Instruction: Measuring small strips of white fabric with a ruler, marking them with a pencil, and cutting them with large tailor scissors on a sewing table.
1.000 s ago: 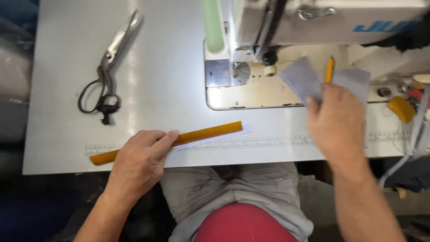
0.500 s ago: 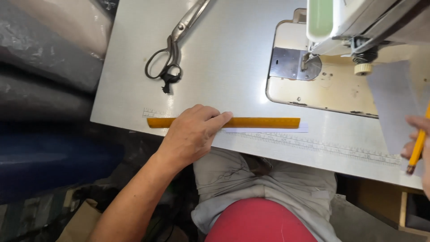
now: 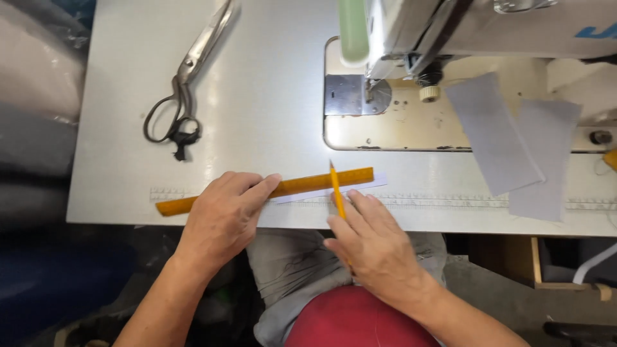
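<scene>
My left hand (image 3: 222,215) presses flat on an orange ruler (image 3: 308,183) that lies along the near edge of the white table (image 3: 270,96). Under the ruler's right end lies a thin white strip (image 3: 376,182). My right hand (image 3: 373,241) holds a yellow pencil (image 3: 335,186), its tip touching the ruler's upper edge near the right end. Both hands are close together at the table's front.
Large metal scissors (image 3: 189,83) lie at the back left. A sewing machine (image 3: 463,32) stands at the back right over its needle plate (image 3: 350,96). Two grey fabric pieces (image 3: 514,141) rest on the machine bed at right. Rolls of fabric (image 3: 35,96) lie left of the table.
My right hand has come in from the right with the pencil and set its tip at the ruler. The grey fabric pieces now lie on the machine bed. The left hand stays on the ruler.
</scene>
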